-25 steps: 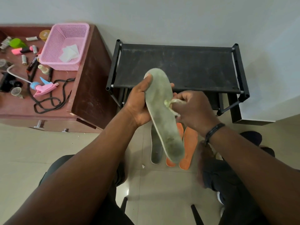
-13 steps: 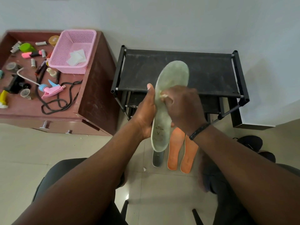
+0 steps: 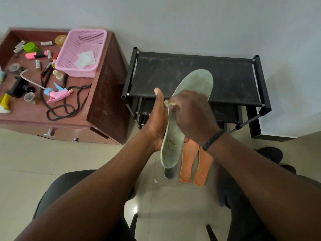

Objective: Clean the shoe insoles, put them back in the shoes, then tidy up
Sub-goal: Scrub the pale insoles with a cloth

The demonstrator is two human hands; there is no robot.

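Floor point(image 3: 26, 171) of pale tile fills the frame, with a black shoe rack point(image 3: 194, 75) standing against the wall at 12 o'clock and a brown cabinet point(image 3: 107, 105) at 10 o'clock. On the cabinet top sit a pink basket point(image 3: 69, 54) holding white wipes point(image 3: 85, 59), a pink spray nozzle point(image 3: 59, 95), a looped black cord point(image 3: 67, 110) and assorted small clutter. At centre, the left hand point(image 3: 157, 124) holds a pale green insole point(image 3: 173, 136) upright from behind, thumb stretched up along its left edge and fingers wrapped round the back, one fingertip showing at the right edge. The right hand point(image 3: 192, 117), a black bracelet point(image 3: 212, 140) on its wrist, lies over the face of the insole with fingers curled round a crumpled wipe point(image 3: 167, 103), pressing it to the insole's middle. The insole's toe points toward 1 o'clock, in front of the rack. On the floor just below, at 6 o'clock of the hands, lie two orange insoles point(image 3: 196, 164) side by side and, just left of them, a grey insole point(image 3: 169, 173), mostly hidden. Dark shoes point(image 3: 271, 153) sit at 3 o'clock.
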